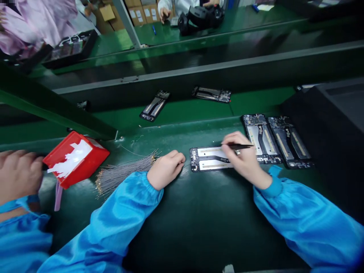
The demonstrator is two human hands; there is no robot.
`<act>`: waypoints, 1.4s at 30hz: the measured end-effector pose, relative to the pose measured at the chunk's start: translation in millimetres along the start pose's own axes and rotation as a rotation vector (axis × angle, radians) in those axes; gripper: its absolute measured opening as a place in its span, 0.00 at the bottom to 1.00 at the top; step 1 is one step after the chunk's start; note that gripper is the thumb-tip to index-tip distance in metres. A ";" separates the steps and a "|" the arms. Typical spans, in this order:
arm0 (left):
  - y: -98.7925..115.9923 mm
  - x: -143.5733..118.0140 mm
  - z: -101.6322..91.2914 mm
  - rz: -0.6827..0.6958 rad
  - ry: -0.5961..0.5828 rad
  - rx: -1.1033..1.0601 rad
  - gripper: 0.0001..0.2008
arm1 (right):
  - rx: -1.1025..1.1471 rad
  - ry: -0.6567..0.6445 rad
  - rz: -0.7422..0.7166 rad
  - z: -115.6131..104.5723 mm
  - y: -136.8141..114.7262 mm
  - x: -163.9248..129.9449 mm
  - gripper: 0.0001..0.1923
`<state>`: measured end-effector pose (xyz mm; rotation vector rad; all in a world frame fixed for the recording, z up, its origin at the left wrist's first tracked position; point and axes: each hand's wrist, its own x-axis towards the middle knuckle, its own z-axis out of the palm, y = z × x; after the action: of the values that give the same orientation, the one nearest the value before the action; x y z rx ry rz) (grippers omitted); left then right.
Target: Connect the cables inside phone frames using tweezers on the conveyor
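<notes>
the green work table (199, 227) carries everything. a red bin (75, 157) sits at far left beside a co-worker's hand (17, 174). two phone frames (277, 140) lie side by side at right. the phone frame (209, 158) being worked lies flat between the hands. the left hand (166, 168) rests curled just beside it, near a bundle of thin wires (125, 172). the right hand (241, 159) pinches black tweezers (239, 146) over the frame.

Wearing bright blue glossy smock sleeves, showing gathered elastic cuffs at both wrists, left hand (166, 168) and right hand (241, 159) going bare, ungloved.
</notes>
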<state>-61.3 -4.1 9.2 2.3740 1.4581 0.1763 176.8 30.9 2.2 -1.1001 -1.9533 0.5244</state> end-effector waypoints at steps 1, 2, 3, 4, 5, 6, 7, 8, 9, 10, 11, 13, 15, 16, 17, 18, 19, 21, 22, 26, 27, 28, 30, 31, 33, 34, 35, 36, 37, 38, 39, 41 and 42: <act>0.3 -0.8 -1.7 0.061 -0.036 0.034 0.06 | -0.116 0.059 0.003 -9.4 7.5 -2.3 0.04; 2.0 -1.5 -2.7 0.135 -0.059 0.080 0.06 | -0.212 0.080 0.017 -17.7 14.4 -5.4 0.04; 5.0 -1.9 -2.9 0.215 -0.064 0.135 0.07 | -0.284 0.061 0.038 -24.4 20.3 -9.0 0.05; 8.7 -2.1 -2.3 0.293 -0.055 0.191 0.08 | -0.330 0.030 0.056 -29.3 24.5 -13.0 0.05; 12.8 -2.1 -1.3 0.358 -0.036 0.240 0.09 | -0.355 -0.004 0.077 -32.2 26.8 -17.1 0.05; 16.8 -1.8 -0.1 0.405 -0.016 0.277 0.09 | -0.358 -0.034 0.097 -33.3 27.2 -20.9 0.05; 20.3 -1.5 1.2 0.436 0.001 0.298 0.09 | -0.341 -0.054 0.113 -32.9 25.8 -24.1 0.04; 23.2 -1.0 2.4 0.453 0.010 0.305 0.09 | -0.301 -0.069 0.126 -31.5 23.2 -26.7 0.04; 25.4 -0.4 3.5 0.462 0.015 0.307 0.09 | -0.242 -0.084 0.136 -29.5 19.6 -28.6 0.04; 26.9 0.3 4.4 0.466 0.016 0.305 0.09 | -0.166 -0.106 0.141 -27.3 15.8 -29.7 0.03; 28.0 1.1 5.3 0.468 0.016 0.302 0.08 | -0.076 -0.131 0.138 -25.4 12.0 -30.4 0.03; 29.7 3.3 7.3 0.468 0.011 0.297 0.08 | 0.103 -0.177 0.113 -23.2 5.9 -31.4 0.02; 31.8 6.3 9.9 0.468 0.010 0.295 0.08 | 0.229 -0.211 0.083 -23.2 2.6 -33.1 0.03; 33.3 8.2 11.5 0.467 0.012 0.291 0.08 | 0.265 -0.223 0.077 -23.8 1.8 -34.5 0.03; 35.0 10.2 13.1 0.464 0.017 0.285 0.08 | 0.283 -0.233 0.081 -24.5 1.4 -36.3 0.04; 36.9 12.4 14.8 0.457 0.023 0.276 0.08 | 0.289 -0.244 0.090 -25.2 1.4 -38.4 0.05; 38.8 14.7 16.3 0.448 0.034 0.266 0.09 | 0.287 -0.254 0.103 -25.7 1.5 -40.6 0.05; 42.6 19.3 19.1 0.431 0.062 0.247 0.09 | 0.267 -0.264 0.133 -26.2 2.1 -44.8 0.07; 44.3 21.3 20.3 0.426 0.078 0.240 0.09 | 0.249 -0.262 0.151 -26.0 2.5 -46.6 0.07; 48.6 25.8 24.5 0.434 0.144 0.231 0.09 | 0.173 -0.229 0.227 -23.6 4.2 -49.2 0.04; 48.9 25.8 25.4 0.436 0.157 0.234 0.09 | 0.183 -0.221 0.236 -23.1 4.3 -48.9 0.03; 49.0 25.6 26.2 0.436 0.167 0.237 0.10 | 0.206 -0.212 0.240 -22.7 4.2 -48.3 0.02; 48.7 24.5 27.4 0.433 0.179 0.243 0.10 | 0.271 -0.193 0.248 -22.7 3.1 -46.8 0.04; 48.4 24.0 27.8 0.431 0.179 0.244 0.10 | 0.296 -0.190 0.254 -22.9 2.3 -46.1 0.04; 48.1 23.3 28.1 0.429 0.176 0.240 0.11 | 0.315 -0.200 0.268 -23.8 0.6 -44.8 0.04; 48.1 23.1 28.1 0.429 0.175 0.236 0.11 | 0.315 -0.215 0.274 -24.3 0.0 -44.3 0.03; 48.2 23.1 28.0 0.429 0.175 0.232 0.11 | 0.311 -0.230 0.275 -24.8 -0.5 -43.9 0.02; 48.4 23.2 27.8 0.429 0.177 0.229 0.11 | 0.307 -0.242 0.271 -25.2 -0.7 -43.7 0.02; 48.6 23.3 27.6 0.432 0.180 0.227 0.11 | 0.305 -0.251 0.266 -25.5 -0.7 -43.5 0.02; 48.8 23.4 27.5 0.435 0.184 0.226 0.11 | 0.304 -0.256 0.260 -25.8 -0.6 -43.5 0.01; 48.9 23.4 27.4 0.438 0.187 0.227 0.11 | 0.306 -0.258 0.255 -26.0 -0.3 -43.5 0.01; 48.9 23.4 27.4 0.444 0.191 0.234 0.10 | 0.309 -0.258 0.253 -26.2 0.4 -43.6 0.01; 48.9 23.3 27.5 0.445 0.191 0.238 0.10 | 0.310 -0.259 0.254 -26.3 0.7 -43.7 0.01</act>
<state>-1.6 -9.9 -0.8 2.9238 1.0491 0.3653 211.1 -6.6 -2.6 -1.1262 -1.8722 1.1163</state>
